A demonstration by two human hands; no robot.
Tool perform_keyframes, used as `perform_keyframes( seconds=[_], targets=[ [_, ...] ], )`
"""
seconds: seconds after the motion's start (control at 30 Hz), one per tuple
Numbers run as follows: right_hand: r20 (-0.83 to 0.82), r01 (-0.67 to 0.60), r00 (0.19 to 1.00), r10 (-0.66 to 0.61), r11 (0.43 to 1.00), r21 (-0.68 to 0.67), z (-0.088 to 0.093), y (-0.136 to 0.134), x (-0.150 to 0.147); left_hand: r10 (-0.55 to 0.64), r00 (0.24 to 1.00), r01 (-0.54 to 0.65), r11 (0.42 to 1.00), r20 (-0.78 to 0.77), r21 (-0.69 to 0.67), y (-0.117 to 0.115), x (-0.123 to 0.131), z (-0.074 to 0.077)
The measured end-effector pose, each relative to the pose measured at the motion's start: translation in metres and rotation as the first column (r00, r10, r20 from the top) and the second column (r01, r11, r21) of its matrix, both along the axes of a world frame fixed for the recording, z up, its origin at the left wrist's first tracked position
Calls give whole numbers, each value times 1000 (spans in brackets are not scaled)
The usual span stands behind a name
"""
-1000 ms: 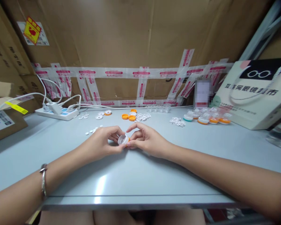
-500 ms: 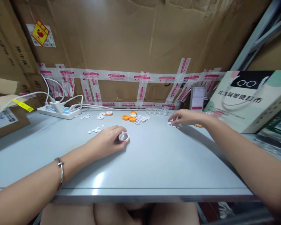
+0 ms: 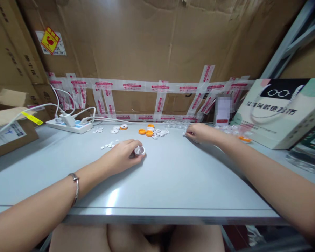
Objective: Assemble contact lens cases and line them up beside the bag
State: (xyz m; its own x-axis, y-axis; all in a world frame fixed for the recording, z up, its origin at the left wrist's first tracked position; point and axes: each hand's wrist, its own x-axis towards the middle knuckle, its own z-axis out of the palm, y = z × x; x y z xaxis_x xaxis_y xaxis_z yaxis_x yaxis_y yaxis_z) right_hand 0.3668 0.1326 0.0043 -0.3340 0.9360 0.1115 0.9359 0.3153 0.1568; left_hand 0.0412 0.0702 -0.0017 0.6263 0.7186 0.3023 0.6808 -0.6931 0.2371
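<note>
My left hand [image 3: 120, 156] rests on the grey table [image 3: 173, 182] with its fingers curled round a small round white cap [image 3: 139, 151] that stands on the surface. My right hand [image 3: 201, 133] is stretched out to the back right of the table, its fingertips pinched down over a small pile of white pieces that it mostly hides; what it grips is too small to make out. Between the hands lie orange caps [image 3: 145, 132] and a heap of tiny white parts [image 3: 160, 132].
A white power strip [image 3: 69, 126] with plugs and cables sits at the back left. White discs [image 3: 108, 144] lie near it. Cardboard boxes [image 3: 157, 45] taped together wall the back. A printed paper bag [image 3: 278, 108] leans at the right, with an orange-based cup [image 3: 244, 139] before it.
My right hand left the cap, reached to the back right and now pinches at the white pieces there. My left hand keeps the cap on the table.
</note>
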Motion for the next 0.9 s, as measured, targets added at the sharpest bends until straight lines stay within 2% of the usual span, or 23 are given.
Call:
perform_keyframes(
  seconds=[0.17,0.3,0.37,0.43,0.47,0.53,0.63,0.73,0.9],
  targets=[
    [-28,49,999,-46,994,98,2,-8,-16,43,999,-43,999,15,-2,0,-1,2],
    [-165,45,986,-30,995,89,18,-26,-44,126,971,-139,989,204,49,2,-3,5],
    [-249,-56,967,59,998,20,27,-41,-65,74,958,-100,992,277,81,-1,-2,7],
    [-484,-237,859,166,967,-89,36,-56,-86,-16,947,-17,995,322,100,-7,1,9],
    [-539,-313,815,212,944,-102,40,-63,-96,-51,937,17,995,345,101,-12,3,11],
    [-556,-412,779,288,905,-108,48,-75,-111,-100,913,61,992,396,108,-22,6,16],
    [-529,-466,775,345,878,-110,54,-86,-125,-91,901,47,993,424,111,-37,8,23],
    [-557,-519,735,386,849,-97,54,-89,-129,-61,918,-15,982,391,188,-50,6,26],
    [-588,-603,681,437,790,-112,52,-91,-131,-51,955,-46,948,293,314,-66,8,19]
  ],
)
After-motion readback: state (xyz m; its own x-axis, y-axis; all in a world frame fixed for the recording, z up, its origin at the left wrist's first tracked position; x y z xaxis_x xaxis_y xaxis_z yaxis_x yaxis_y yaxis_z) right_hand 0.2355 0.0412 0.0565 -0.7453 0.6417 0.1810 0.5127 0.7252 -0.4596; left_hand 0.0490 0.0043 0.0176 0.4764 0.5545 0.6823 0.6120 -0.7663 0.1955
